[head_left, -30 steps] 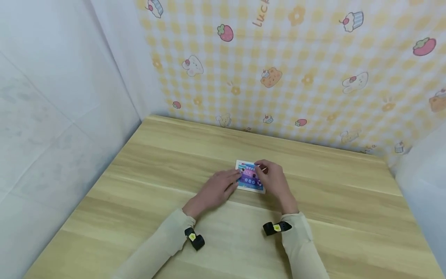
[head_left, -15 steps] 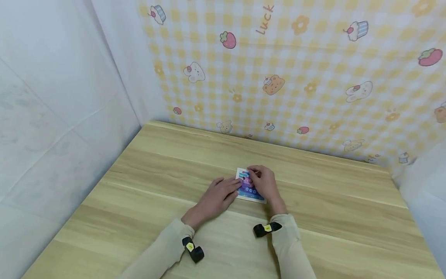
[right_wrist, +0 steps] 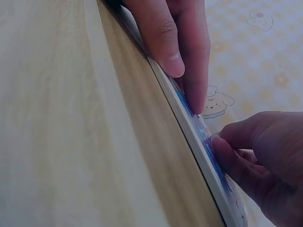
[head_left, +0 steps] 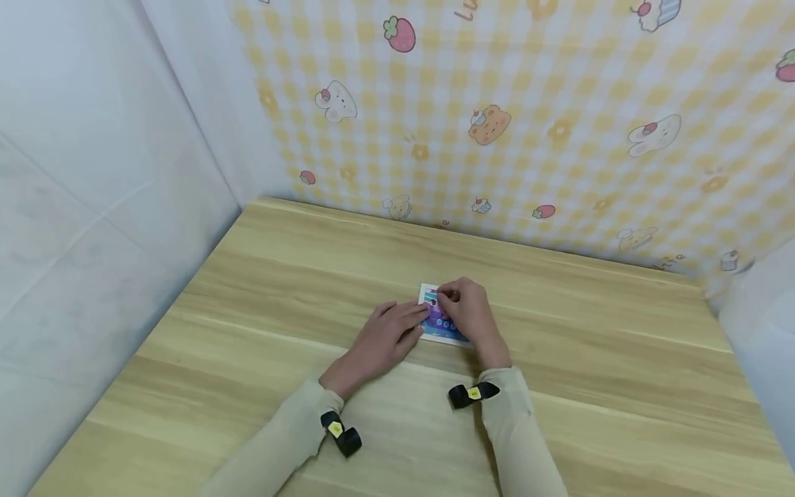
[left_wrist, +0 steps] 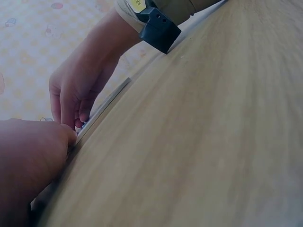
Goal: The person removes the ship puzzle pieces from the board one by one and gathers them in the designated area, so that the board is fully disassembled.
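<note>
From where I stand, a white wall point(head_left: 112, 172) rises well to the left of the person's left hand point(head_left: 385, 335). A beige left sleeve point(head_left: 279, 435) runs toward that hand from below, and a black wrist device point(head_left: 349, 442) with a yellow label sits just behind it. The left hand lies palm down, its fingers fairly straight, wrapped round nothing; their tips rest on the left side of a small picture board point(head_left: 438, 330), and the thumb is at its near edge. The board, white-rimmed and printed in blue, purple and pink, lies flat on the table, just ahead of the left fingertips and partly beneath the right hand point(head_left: 473, 314). That right hand is curled over the board's right part, thumb and forefinger brought together at the printed face; whether anything thin is between them, I can't tell. Below the right hand sits another black band point(head_left: 459, 395), beside the right sleeve point(head_left: 518, 421). The wood-grained table point(head_left: 621, 359) stretches away to the right of both hands, and beyond them hangs a yellow-checked cloth point(head_left: 559, 162) patterned with strawberries, cupcakes, flowers and small animal faces.
</note>
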The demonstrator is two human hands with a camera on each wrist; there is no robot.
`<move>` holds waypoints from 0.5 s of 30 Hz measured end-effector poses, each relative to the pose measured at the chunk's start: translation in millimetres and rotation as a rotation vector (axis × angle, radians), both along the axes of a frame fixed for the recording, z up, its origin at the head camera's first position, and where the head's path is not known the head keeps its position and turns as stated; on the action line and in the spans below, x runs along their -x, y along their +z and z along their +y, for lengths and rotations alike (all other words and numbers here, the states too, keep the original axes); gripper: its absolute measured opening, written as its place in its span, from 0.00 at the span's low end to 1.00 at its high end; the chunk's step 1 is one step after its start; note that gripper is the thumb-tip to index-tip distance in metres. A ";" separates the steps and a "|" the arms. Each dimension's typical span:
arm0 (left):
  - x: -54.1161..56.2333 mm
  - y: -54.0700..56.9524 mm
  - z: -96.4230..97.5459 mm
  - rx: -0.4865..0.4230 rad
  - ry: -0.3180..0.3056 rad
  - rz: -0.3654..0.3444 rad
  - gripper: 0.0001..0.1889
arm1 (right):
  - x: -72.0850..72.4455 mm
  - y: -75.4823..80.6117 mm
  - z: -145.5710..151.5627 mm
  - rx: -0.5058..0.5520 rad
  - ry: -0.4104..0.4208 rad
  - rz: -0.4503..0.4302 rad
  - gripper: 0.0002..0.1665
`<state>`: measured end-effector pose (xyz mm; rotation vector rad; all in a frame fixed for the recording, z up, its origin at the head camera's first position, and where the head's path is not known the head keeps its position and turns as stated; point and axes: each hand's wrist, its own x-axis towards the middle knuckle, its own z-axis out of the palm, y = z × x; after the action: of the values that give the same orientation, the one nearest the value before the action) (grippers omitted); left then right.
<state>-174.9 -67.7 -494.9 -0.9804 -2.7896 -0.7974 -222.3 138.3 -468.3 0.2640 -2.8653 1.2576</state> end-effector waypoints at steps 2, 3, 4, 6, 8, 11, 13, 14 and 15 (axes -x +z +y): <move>1.2 1.5 0.2 0.018 0.001 0.011 0.22 | 1.2 2.1 -0.9 -0.018 0.004 0.002 0.10; 1.9 2.3 0.7 0.029 0.002 0.016 0.22 | 1.6 2.8 -1.3 -0.026 0.005 0.005 0.10; 2.4 3.1 1.3 0.036 0.003 0.019 0.22 | 2.0 3.2 -1.4 -0.032 0.006 0.006 0.10; 3.2 4.4 2.7 0.058 0.005 0.028 0.22 | 2.5 3.4 -2.0 -0.040 0.006 0.008 0.10; 3.8 4.9 4.3 0.071 0.010 0.034 0.22 | 2.8 3.3 -2.7 -0.039 0.008 0.007 0.10; 4.2 4.4 6.0 0.092 0.016 0.038 0.22 | 2.3 2.5 -3.8 -0.034 0.003 -0.001 0.10; 4.1 4.4 6.9 0.087 0.015 0.040 0.22 | 1.8 2.0 -4.5 -0.029 -0.003 -0.004 0.10; 4.2 4.3 7.3 0.084 0.015 0.040 0.22 | 1.6 1.8 -4.8 -0.028 -0.005 -0.004 0.10; 4.3 4.4 7.4 0.079 0.016 0.043 0.22 | 1.7 1.3 -4.9 -0.027 -0.006 -0.004 0.10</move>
<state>-179.2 -60.3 -490.4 -0.9736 -2.8075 -0.6608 -224.0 133.4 -467.1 0.2524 -2.8858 1.2213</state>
